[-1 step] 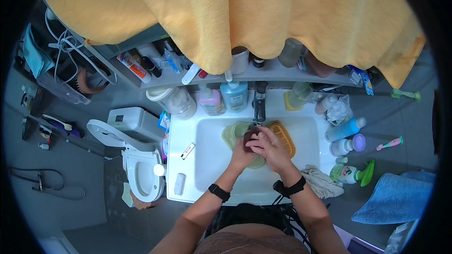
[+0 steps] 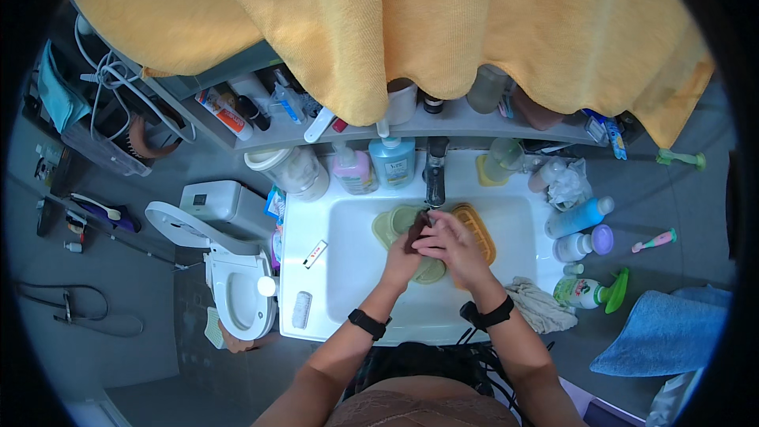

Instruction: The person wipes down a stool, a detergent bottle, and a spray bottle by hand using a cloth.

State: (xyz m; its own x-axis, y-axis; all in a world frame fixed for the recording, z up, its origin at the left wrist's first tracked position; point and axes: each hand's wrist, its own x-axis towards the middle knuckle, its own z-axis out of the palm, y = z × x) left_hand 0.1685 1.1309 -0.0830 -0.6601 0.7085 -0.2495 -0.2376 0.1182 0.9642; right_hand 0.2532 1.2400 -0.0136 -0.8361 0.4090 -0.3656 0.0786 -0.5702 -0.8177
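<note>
Over the middle of the white sink [image 2: 348, 229] the two hands meet, just below the dark tap [image 2: 434, 174]. The left hand [image 2: 403, 257] is closed around a small dark object [image 2: 417, 229], and the right hand [image 2: 455, 245] lies over it from the right side with bent fingers, touching the same object; what kind of thing it is cannot be told, because it is small and half covered. The object sits between both hands, a little nearer to the left palm. Its long axis seems to run from near-left to far-right, and its free end points toward the tap. Under the hands, in the basin, lie pale green lids [image 2: 395, 223] and an orange ribbed tray [image 2: 479, 229], just to the right. At the far rim stand a blue pump bottle [image 2: 393, 162] and a pink bottle [image 2: 353, 171]. A grey cloth [image 2: 538, 304] lies on the near right corner of the sink.
</note>
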